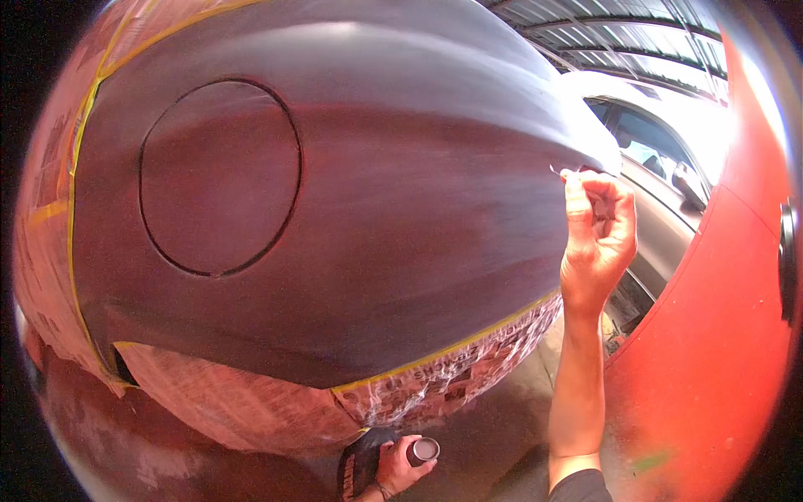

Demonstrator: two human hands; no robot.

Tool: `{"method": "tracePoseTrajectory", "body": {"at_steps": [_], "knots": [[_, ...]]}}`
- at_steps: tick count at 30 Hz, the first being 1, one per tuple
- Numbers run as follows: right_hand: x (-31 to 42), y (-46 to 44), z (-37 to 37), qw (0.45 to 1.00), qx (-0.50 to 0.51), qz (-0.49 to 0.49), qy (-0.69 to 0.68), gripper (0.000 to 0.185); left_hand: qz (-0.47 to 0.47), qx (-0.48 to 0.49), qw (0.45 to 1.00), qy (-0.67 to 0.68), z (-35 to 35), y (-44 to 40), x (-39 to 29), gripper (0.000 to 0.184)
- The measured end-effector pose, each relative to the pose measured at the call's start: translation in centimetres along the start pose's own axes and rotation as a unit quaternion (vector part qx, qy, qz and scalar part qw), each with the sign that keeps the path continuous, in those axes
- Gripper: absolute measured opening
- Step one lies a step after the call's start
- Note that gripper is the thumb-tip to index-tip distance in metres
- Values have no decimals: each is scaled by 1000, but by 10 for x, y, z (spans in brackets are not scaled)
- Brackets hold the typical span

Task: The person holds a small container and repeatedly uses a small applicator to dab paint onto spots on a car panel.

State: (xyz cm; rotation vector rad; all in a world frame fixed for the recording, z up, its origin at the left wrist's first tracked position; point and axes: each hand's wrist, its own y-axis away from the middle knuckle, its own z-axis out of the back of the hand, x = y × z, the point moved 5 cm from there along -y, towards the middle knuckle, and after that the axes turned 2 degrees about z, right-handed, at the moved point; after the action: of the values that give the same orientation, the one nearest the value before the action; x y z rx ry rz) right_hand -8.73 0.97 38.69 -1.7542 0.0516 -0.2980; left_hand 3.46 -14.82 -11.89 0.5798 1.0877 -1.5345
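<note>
A dark, matte car body panel (401, 217) with a round fuel-door outline (219, 177) fills the middle of the view. At the panel's right end, my right hand (597, 217) is raised, its thumb and fingers pinching a small thin object (554, 171) whose tip points left; what it is cannot be made out. Low in the view, my left hand (399, 465) is wrapped round a small dark cup (426, 450) with greyish contents. Yellow tape (452, 348) and printed paper (456, 376) border the panel's lower edge.
More masking paper (50, 226) covers the left side, and a masked area (234, 393) lies below the panel. A red surface (711, 309) stands close on the right. Behind my right hand is another car (657, 213), under a metal roof (627, 42).
</note>
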Motion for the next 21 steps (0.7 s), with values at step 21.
{"method": "tracePoseTrajectory", "body": {"at_steps": [21], "knots": [[28, -55, -58, 988, 55, 144, -18, 10, 34, 49, 995, -83, -8, -4, -11, 73]]}}
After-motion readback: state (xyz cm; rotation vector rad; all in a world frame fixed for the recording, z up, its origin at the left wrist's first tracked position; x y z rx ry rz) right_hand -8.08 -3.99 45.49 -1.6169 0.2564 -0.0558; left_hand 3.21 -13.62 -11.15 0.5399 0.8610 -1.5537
